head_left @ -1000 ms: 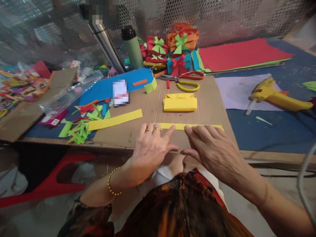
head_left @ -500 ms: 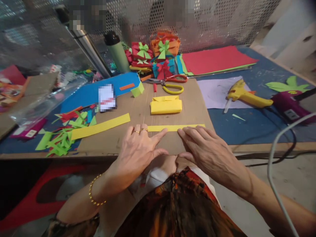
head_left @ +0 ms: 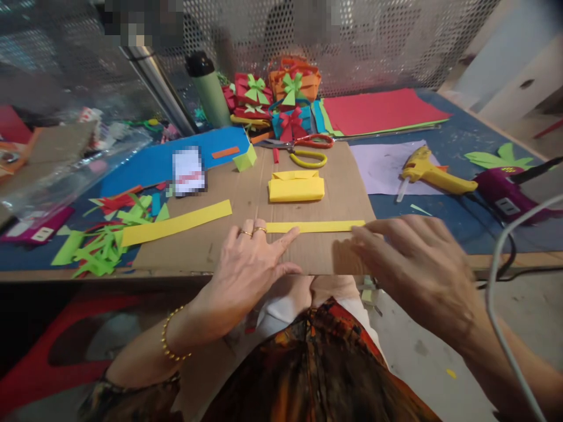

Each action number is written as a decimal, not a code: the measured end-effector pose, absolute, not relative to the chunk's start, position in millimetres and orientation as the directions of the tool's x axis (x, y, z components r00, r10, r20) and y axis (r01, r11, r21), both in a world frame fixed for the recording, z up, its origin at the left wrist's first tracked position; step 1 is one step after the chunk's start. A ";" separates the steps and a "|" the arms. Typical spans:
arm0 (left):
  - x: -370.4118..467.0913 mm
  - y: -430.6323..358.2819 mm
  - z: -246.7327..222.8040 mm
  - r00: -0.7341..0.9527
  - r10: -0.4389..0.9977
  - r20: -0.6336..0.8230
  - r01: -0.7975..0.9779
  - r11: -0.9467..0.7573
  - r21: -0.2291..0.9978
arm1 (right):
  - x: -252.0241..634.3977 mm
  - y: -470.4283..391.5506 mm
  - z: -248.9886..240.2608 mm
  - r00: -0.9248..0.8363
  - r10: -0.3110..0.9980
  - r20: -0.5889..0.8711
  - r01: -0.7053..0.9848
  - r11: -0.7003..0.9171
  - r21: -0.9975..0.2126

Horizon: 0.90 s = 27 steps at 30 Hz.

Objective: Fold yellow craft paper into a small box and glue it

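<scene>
Yellow strip [head_left: 325, 226], apparently steadied by the open left hand [head_left: 245, 261], has the half-curled right hand [head_left: 422, 269] blurred at its right end, grip unclear.

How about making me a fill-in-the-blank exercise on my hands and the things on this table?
The fingers of the left hand rest on a narrow ____ strip.
The beaded bracelet is on the ____ wrist.
The top sheet of the large paper stack is ____.
The glue gun lies to the ____ of the folded yellow packet.

Missing words: yellow; left; red; right.
</scene>
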<state>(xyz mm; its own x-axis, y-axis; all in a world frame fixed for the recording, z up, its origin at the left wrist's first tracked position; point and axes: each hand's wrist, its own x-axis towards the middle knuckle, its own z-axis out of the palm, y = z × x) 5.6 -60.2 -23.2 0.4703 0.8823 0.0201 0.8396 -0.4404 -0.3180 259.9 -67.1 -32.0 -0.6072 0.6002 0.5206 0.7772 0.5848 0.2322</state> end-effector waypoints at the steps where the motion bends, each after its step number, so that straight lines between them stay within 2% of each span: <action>1: 5.0 -60.8 -24.3 0.481 0.876 0.033 0.835 -0.446 -0.323 | 254.1 -61.1 -32.5 -0.658 0.570 0.491 0.728 0.649 0.222; 3: 3.2 -61.2 -26.6 0.511 0.857 0.063 0.820 -0.463 -0.338 | 245.2 -48.9 -37.1 -0.712 0.548 0.440 0.665 0.727 0.171; 7: -3.6 -57.3 -30.4 0.561 0.812 0.162 0.791 -0.467 -0.396 | 242.1 -34.7 -47.2 -0.728 0.541 0.422 0.632 0.768 0.106; 12: -11.9 -47.0 -30.2 0.644 0.719 0.261 0.744 -0.511 -0.430 | 246.9 -31.4 -46.3 -0.742 0.547 0.387 0.638 0.754 0.157; 17: -11.0 -38.0 -29.8 0.737 0.620 0.271 0.669 -0.608 -0.428 | 245.6 -25.7 -45.6 -0.767 0.504 0.398 0.614 0.756 0.227; 24: -7.9 -27.2 -31.2 0.778 0.527 0.342 0.628 -0.642 -0.440 | 246.6 -21.1 -49.0 -0.774 0.462 0.433 0.596 0.762 0.254; 27: -8.8 -19.9 -34.5 0.774 0.525 0.354 0.633 -0.648 -0.422 | 245.0 -18.6 -52.0 -0.750 0.486 0.448 0.625 0.744 0.239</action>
